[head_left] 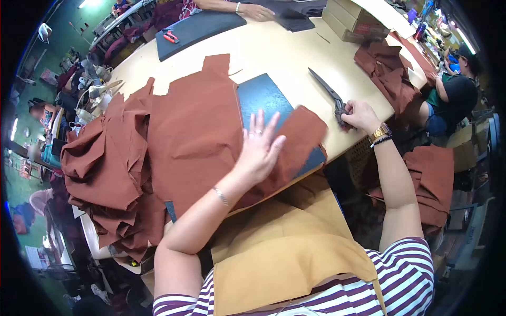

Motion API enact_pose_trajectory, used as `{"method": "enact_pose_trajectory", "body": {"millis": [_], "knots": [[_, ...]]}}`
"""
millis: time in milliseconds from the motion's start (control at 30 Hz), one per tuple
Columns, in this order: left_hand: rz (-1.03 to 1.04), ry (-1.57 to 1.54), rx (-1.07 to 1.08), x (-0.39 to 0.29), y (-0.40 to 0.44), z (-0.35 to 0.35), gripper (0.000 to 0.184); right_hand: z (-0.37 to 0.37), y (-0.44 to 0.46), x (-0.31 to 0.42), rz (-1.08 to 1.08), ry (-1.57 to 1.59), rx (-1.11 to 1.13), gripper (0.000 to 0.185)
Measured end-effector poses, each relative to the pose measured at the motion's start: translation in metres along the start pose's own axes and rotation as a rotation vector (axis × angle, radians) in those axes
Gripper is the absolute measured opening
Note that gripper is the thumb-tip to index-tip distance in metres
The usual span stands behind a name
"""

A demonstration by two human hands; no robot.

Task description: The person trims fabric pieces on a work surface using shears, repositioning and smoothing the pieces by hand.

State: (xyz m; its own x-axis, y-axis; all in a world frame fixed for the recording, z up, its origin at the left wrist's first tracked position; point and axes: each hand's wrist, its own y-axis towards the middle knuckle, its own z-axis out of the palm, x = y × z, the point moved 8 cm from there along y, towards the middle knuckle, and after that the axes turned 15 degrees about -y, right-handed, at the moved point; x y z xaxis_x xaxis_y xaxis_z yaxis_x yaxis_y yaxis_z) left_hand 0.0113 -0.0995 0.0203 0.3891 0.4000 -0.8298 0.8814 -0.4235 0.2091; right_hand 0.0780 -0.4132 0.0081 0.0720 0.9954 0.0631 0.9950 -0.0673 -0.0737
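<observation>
My left hand [261, 152] is open with its fingers spread, over the near end of a blue board [263, 95]. Beneath and beside it lies a reddish-brown fabric panel [197, 118]. A smaller brown fabric piece [303, 131] is just right of the fingers, its edge slightly blurred. My right hand [361, 116] is closed on the handles of a pair of dark fabric scissors [328, 88]. The scissors lie along the tabletop, blades pointing away and to the left. Part of the handles is hidden by my fingers.
Crumpled brown fabric [105, 168] is heaped at the table's left edge, with another heap [385, 73] at the right. Red-handled snips [170, 37] rest on a dark board [200, 32]. Opposite is a co-worker's hand [255, 11], near a cardboard box [350, 23]. Another person [456, 95] sits at right.
</observation>
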Motion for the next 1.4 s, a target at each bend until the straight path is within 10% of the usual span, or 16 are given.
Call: {"method": "enact_pose_trajectory", "body": {"millis": [167,567,633,833,1033,1400], "knots": [[0.279,0.476,0.038,0.002,-0.001,-0.115,0.060,0.005,-0.007,-0.005,0.038,0.023,-0.033,0.029],[-1.004,0.746,-0.123,0.079,-0.165,-0.174,0.085,0.010,-0.012,-0.004,0.009,0.162,-0.077,0.021],[-0.742,1.043,-0.153,0.063,-0.170,-0.165,0.087,0.010,-0.012,-0.005,-0.013,0.158,-0.125,0.021],[-0.216,0.644,0.118,0.046,-0.148,-0.124,0.091,-0.037,-0.070,0.074,-0.345,0.272,-0.505,0.035],[-0.314,0.657,-0.002,0.051,-0.131,-0.113,0.088,-0.005,-0.066,0.146,-0.620,0.122,-0.259,0.023],[-0.550,0.679,-0.097,0.032,-0.186,-0.098,0.090,-0.069,0.034,0.178,-0.462,0.143,-0.826,0.021]]}}
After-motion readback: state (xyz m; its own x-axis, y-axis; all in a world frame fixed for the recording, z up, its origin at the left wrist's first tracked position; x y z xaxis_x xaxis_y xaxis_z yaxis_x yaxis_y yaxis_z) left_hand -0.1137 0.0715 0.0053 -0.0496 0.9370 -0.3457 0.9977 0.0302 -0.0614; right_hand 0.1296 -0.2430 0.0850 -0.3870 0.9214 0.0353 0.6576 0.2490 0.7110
